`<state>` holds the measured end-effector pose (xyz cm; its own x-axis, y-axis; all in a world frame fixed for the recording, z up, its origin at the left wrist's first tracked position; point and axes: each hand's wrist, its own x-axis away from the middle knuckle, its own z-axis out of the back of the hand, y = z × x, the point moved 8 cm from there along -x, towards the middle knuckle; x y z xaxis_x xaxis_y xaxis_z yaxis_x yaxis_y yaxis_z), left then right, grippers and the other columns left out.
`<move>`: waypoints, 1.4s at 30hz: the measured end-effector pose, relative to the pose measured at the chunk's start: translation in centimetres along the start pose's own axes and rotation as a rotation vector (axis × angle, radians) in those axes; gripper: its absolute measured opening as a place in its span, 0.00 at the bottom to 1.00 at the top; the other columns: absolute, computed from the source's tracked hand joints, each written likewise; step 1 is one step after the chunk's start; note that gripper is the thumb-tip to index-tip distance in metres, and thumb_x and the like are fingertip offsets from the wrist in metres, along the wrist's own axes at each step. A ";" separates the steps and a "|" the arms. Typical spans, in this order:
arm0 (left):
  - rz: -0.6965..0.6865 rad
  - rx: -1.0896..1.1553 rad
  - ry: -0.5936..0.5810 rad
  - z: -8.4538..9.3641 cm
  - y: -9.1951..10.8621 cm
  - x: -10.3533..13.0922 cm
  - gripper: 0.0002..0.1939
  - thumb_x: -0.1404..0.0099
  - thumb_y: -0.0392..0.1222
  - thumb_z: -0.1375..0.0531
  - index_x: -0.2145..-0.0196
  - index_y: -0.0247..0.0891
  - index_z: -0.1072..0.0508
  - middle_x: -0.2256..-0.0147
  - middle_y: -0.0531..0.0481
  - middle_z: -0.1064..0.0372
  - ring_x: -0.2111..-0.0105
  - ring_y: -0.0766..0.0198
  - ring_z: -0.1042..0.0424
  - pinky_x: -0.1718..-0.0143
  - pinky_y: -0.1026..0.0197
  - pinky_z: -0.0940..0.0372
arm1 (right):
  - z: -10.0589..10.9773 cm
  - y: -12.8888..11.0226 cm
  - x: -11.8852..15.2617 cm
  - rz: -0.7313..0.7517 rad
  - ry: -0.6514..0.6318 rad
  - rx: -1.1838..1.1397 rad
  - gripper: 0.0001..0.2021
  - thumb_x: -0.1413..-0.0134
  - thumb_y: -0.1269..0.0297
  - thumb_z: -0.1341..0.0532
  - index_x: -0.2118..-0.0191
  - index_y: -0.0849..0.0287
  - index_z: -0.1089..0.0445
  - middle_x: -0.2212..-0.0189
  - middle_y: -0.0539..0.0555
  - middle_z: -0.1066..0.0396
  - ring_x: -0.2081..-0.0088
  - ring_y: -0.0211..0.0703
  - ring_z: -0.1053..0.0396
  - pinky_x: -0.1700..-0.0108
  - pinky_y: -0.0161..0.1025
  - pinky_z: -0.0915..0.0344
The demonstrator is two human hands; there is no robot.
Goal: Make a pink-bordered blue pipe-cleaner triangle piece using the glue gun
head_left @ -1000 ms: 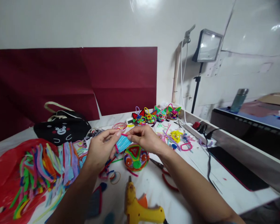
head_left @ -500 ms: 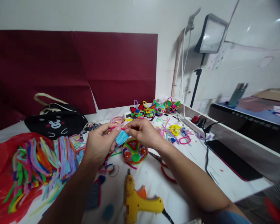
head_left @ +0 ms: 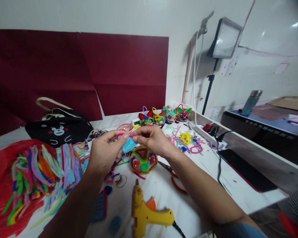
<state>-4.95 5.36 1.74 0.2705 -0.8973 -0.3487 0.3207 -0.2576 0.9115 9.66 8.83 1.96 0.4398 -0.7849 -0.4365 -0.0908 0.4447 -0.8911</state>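
Note:
My left hand (head_left: 103, 150) and my right hand (head_left: 151, 140) meet above the table, fingers pinched. Between them is a small light-blue piece (head_left: 129, 145) with a pink pipe-cleaner edge, gripped from both sides. Just below it on the table sits a round, multicoloured pipe-cleaner animal head (head_left: 143, 161) with orange eyes and a green nose. Scissors with red handles (head_left: 176, 185) lie partly behind my right forearm. Nearer to me is a yellow hot glue gun (head_left: 149, 215), its nozzle pointing away. A dark blue piece with a pink edge (head_left: 103, 205) lies near my left forearm.
Bundled pipe cleaners (head_left: 34, 175) lie on a red plastic bag (head_left: 0, 172) at the left, before a black bag (head_left: 62, 127). Several finished animal heads (head_left: 170, 114) stand at the back. A power strip (head_left: 211, 134) and a black phone-like slab (head_left: 247, 170) are right.
Both hands keep hold of the light-blue piece, with the pink edge showing slightly more at the left thumb. Otherwise the scene barely differs, apart from a slight shift of view.

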 end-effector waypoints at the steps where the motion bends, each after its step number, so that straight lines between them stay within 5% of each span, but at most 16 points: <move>1: -0.004 0.006 -0.011 0.0 0.0 0.0 0.14 0.46 0.50 0.34 0.66 0.38 0.24 0.91 0.60 0.43 0.90 0.71 0.46 0.89 0.69 0.50 | 0.0 0.1 0.0 -0.019 0.004 -0.029 0.05 0.50 0.69 0.38 0.68 0.64 0.25 0.75 0.49 0.31 0.74 0.34 0.38 0.70 0.33 0.41; 19: 0.009 0.035 0.008 0.6 0.3 0.4 0.14 0.46 0.49 0.34 0.66 0.38 0.26 0.91 0.60 0.43 0.90 0.71 0.46 0.88 0.70 0.50 | -0.4 0.4 0.2 -0.024 0.031 0.076 0.09 0.45 0.62 0.40 0.71 0.63 0.29 0.81 0.45 0.40 0.78 0.32 0.45 0.75 0.32 0.47; 32: -0.065 -0.098 -0.038 0.3 0.8 0.7 0.14 0.42 0.51 0.37 0.61 0.41 0.24 0.92 0.60 0.43 0.91 0.70 0.45 0.89 0.69 0.48 | 0.0 -2.4 0.8 0.162 0.100 0.493 0.09 0.42 0.70 0.40 0.73 0.61 0.32 0.78 0.47 0.36 0.75 0.34 0.41 0.70 0.33 0.48; 42: -0.215 -0.307 -0.012 0.3 2.5 1.4 0.12 0.41 0.48 0.38 0.64 0.40 0.21 0.92 0.60 0.42 0.91 0.71 0.43 0.89 0.70 0.49 | -0.7 -3.6 1.3 0.288 0.071 0.597 0.08 0.41 0.73 0.41 0.72 0.61 0.34 0.75 0.50 0.34 0.71 0.36 0.37 0.67 0.33 0.45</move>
<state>-4.00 3.34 3.56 0.1567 -0.8391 -0.5209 0.6272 -0.3229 0.7088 9.98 5.90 4.47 0.4100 -0.6166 -0.6721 0.3240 0.7873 -0.5247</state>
